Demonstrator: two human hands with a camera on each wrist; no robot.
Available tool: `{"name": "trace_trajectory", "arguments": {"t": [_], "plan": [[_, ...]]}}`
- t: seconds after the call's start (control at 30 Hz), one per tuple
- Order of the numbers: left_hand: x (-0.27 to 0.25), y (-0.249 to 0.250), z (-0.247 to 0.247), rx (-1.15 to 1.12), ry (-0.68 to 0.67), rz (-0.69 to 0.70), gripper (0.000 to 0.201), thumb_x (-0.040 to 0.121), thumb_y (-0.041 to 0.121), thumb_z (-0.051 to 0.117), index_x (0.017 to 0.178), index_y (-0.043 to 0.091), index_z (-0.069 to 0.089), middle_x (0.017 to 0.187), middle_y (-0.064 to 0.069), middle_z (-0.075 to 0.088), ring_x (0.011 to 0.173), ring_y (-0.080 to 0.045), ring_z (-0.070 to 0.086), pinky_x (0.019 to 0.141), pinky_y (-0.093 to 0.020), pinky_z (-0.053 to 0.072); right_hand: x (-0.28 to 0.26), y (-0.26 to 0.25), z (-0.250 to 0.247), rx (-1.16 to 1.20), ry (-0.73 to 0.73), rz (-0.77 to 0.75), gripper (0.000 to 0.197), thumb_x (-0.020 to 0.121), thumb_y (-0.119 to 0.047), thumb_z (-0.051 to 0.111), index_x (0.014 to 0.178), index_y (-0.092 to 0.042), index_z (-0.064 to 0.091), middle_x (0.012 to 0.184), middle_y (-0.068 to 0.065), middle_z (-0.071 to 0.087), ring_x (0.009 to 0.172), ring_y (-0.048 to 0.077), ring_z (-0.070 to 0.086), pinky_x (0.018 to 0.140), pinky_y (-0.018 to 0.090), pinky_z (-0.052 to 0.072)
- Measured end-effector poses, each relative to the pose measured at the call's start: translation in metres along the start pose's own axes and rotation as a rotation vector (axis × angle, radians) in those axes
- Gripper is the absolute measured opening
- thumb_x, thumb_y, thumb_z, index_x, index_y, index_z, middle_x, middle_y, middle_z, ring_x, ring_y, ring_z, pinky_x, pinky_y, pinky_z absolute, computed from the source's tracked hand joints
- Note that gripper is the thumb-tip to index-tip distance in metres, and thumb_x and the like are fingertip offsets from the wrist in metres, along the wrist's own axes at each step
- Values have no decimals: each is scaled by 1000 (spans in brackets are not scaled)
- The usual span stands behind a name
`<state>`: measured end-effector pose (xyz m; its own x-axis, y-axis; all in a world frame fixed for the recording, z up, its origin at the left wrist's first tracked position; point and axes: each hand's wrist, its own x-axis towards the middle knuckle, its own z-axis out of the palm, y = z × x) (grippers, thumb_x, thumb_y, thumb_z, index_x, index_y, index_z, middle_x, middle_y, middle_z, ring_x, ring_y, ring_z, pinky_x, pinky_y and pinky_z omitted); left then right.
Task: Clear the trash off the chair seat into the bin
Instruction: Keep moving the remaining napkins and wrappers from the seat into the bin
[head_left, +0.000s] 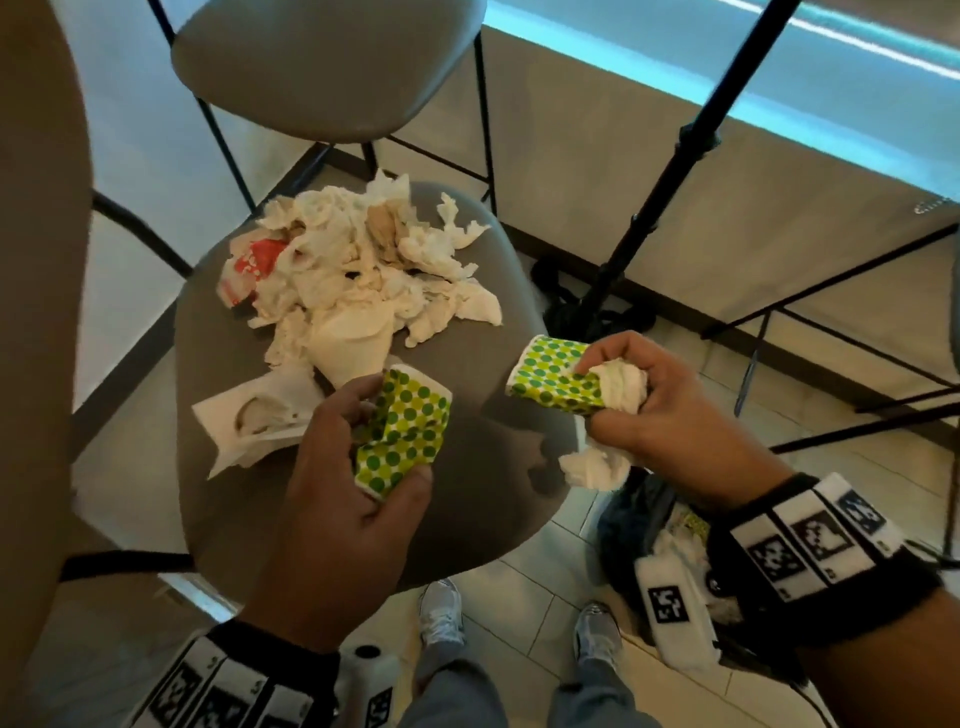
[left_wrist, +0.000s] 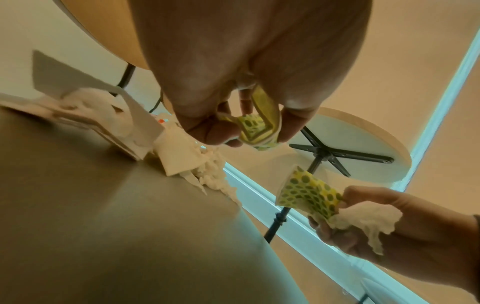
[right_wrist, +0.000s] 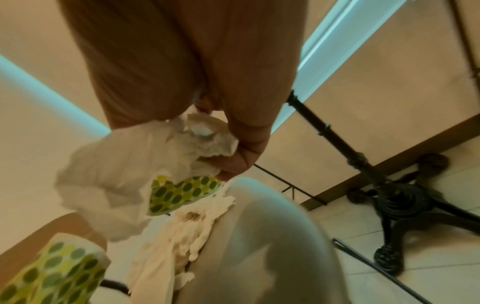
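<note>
Pale floor tiles (head_left: 524, 587) are showing under a grey chair seat (head_left: 483, 493), with a second grey chair (head_left: 327, 67) standing beyond it and a black stand (head_left: 670, 171) rising at the right.

Trash is lying on the far half of the seat: a heap of crumpled napkins (head_left: 363, 260) with a red-and-white wrapper (head_left: 249, 267) at its left edge, and a flat white napkin (head_left: 254, 415) lying nearer, just left of the left hand.

Over the near half of the seat the left hand (head_left: 343, 514) is holding a crushed cup (head_left: 402, 431) with green and yellow dots; its grip is closing round the cup, thumb on the near side and fingers curling over the far side. In the left wrist view the same cup (left_wrist: 255, 127) is sitting pinched between thumb and fingers, above the seat (left_wrist: 103, 226).

Beside the seat's right edge the right hand (head_left: 670, 410) is gripping a second dotted cup (head_left: 553, 376) together with a wad of white tissue (head_left: 621, 387), and more tissue is hanging below the fingers. The right wrist view is showing this tissue (right_wrist: 124, 185) draping over the cup (right_wrist: 182, 193), with the thumb pressing on it.

Down by the person's right shoe (head_left: 597, 636) a dark bin (head_left: 631, 525) is standing on the floor, below the right wrist, with something white inside it; blur is hiding what it is.
</note>
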<state>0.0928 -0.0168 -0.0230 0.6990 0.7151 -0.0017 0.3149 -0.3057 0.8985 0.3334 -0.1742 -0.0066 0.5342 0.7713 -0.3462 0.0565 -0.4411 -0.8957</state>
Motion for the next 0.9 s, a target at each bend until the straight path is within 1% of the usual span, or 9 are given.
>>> {"name": "trace_trajectory", "arguments": {"t": [0.1,0.17,0.27,0.33,0.4,0.53,0.6,0.77,0.9], "plan": [[3,13,26,28,-75,52,66,82,31,72,134,52,38,126,35,48,112,9,56,83,-5,45,-28,31,-29,40,110,61,45,75,-2,77,108,-31,64,105,6,66,81,25,69,69,41,61],[6,24,56,40,-153,69,65,80,33,70,131,57,37,124,39,47,110,8,57,82,-3,44,-52,58,-52,86,185,111,44,75,1,77,107,-27,65,101,9,68,76,21,68,66,36,59],[7,35,116,16,-299,91,65,82,34,70,137,48,39,127,33,48,111,5,58,84,-6,47,-90,110,-88,146,296,218,42,76,4,75,107,-21,65,91,5,67,67,12,65,57,27,54],[4,40,166,-2,-422,115,63,83,36,68,140,37,41,127,29,48,111,3,58,84,-10,49,-116,153,-111,181,381,296,40,73,0,78,104,-22,65,87,4,67,67,14,66,58,30,55],[-1,41,223,12,-545,113,61,83,33,68,136,43,39,125,29,48,110,4,57,84,-12,50,-139,200,-130,223,460,372,39,66,-9,75,100,-25,65,87,8,68,70,20,68,60,36,57],[-16,18,335,93,-749,46,62,84,33,67,138,42,39,127,10,55,111,-12,62,89,-40,58,-173,299,-157,282,575,533,35,77,5,72,104,-17,63,80,7,64,54,10,62,44,24,50],[-22,-4,389,151,-831,10,64,85,33,67,140,43,37,128,6,56,105,-19,65,87,-47,58,-181,349,-166,333,595,595,35,80,9,68,107,-12,61,76,5,62,45,4,58,38,20,45],[-36,-65,497,365,-967,-113,65,89,26,69,145,36,35,122,11,51,100,-17,62,84,-29,47,-174,473,-172,456,632,742,29,80,10,66,99,-11,59,79,7,59,48,10,59,38,21,44],[-47,-112,551,461,-1031,-173,65,90,26,69,145,31,37,130,3,58,99,-21,64,83,-32,50,-162,542,-165,540,663,876,27,66,-4,71,87,-17,61,82,12,60,58,24,57,46,28,44]]}}
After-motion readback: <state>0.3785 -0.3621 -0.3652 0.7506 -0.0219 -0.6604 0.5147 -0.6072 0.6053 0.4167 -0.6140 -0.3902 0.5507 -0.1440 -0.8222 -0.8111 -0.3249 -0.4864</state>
